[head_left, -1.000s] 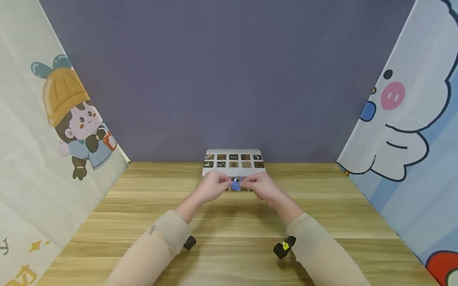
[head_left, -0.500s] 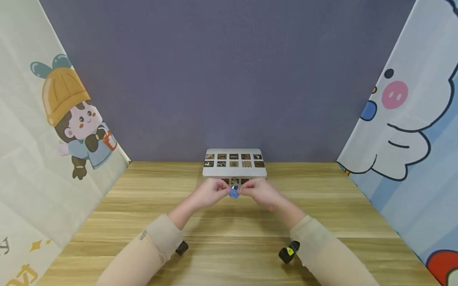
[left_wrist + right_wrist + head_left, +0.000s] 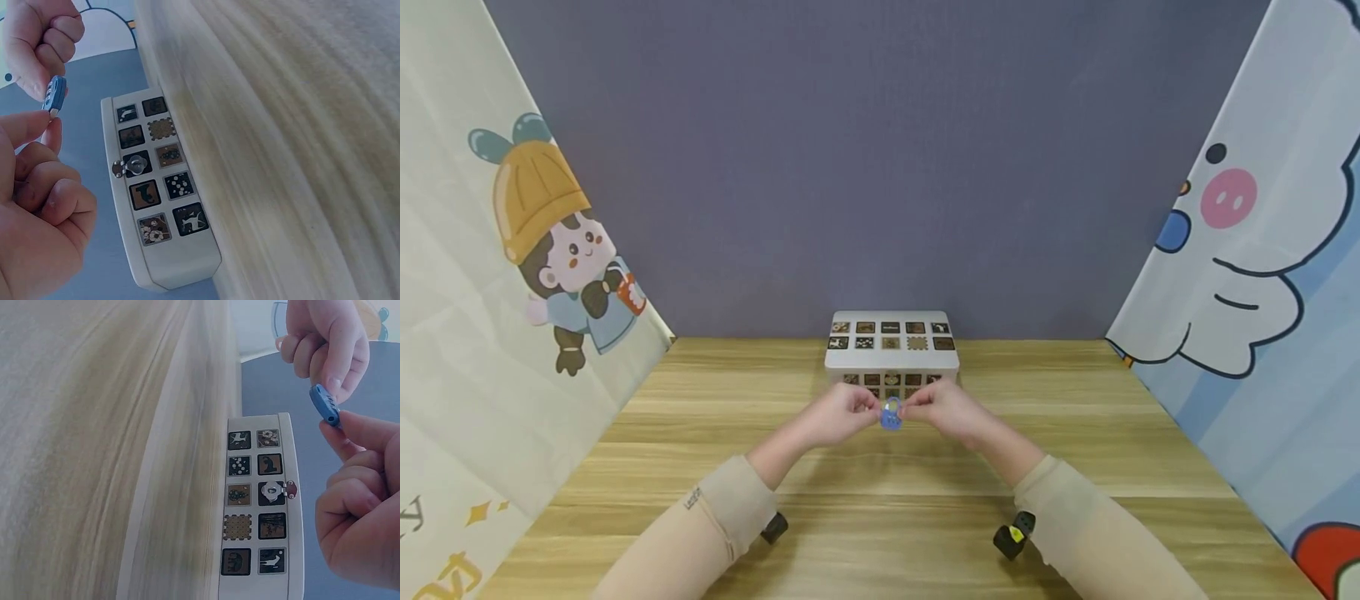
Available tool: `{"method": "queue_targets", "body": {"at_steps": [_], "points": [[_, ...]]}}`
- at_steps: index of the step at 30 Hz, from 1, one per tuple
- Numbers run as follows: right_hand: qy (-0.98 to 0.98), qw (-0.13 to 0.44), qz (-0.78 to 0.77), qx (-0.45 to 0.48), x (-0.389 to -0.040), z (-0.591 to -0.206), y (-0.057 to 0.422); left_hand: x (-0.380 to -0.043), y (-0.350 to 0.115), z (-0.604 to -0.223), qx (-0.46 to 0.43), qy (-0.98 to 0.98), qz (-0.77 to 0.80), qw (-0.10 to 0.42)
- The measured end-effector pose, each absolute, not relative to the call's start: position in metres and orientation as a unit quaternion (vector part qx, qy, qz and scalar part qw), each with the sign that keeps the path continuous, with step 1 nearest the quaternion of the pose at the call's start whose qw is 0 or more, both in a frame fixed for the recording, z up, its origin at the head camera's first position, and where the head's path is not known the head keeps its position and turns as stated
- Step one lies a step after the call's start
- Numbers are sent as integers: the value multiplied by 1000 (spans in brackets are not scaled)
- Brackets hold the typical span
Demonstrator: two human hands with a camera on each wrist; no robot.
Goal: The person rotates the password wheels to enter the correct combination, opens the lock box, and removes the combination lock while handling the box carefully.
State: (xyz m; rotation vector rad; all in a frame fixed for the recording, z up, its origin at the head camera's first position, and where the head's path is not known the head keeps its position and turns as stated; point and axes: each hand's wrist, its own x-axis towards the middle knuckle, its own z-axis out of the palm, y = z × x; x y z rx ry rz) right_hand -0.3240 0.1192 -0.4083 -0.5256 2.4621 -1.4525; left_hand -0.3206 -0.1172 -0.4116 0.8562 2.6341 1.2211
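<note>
A small blue combination padlock hangs between my two hands, shackle upward and dial side toward me. My left hand pinches its left side with thumb and index finger. On the opposite side the right hand pinches it likewise. Seen edge-on in the left wrist view, the padlock sits right between the fingertips. Behind the hands stands a white box with small dark picture squares, its lid down. A metal hasp shows on the box front, with no lock through it.
The box stands on a wood-grain table against a grey-blue back panel. Cartoon-printed cloths hang at both sides. Black wrist devices sit beneath the sleeves.
Both hands have drawn the padlock back toward me and away from the box, so more of the box's front shows. The padlock has turned slightly and stays pinched by both hands.
</note>
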Motion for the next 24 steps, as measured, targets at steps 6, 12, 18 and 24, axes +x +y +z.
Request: {"method": "queue_targets", "body": {"at_steps": [6, 12, 18, 24], "points": [[844, 130, -492, -171, -322, -411, 121, -319, -117, -416, 287, 869, 395, 77], [840, 143, -488, -190, -320, -415, 121, -317, -116, -420, 303, 868, 384, 80], [842, 140, -470, -223, -319, -421, 121, -316, -116, -425, 296, 870, 380, 106], [847, 144, -459, -226, -318, -428, 121, -315, -115, -431, 294, 874, 371, 113]]}}
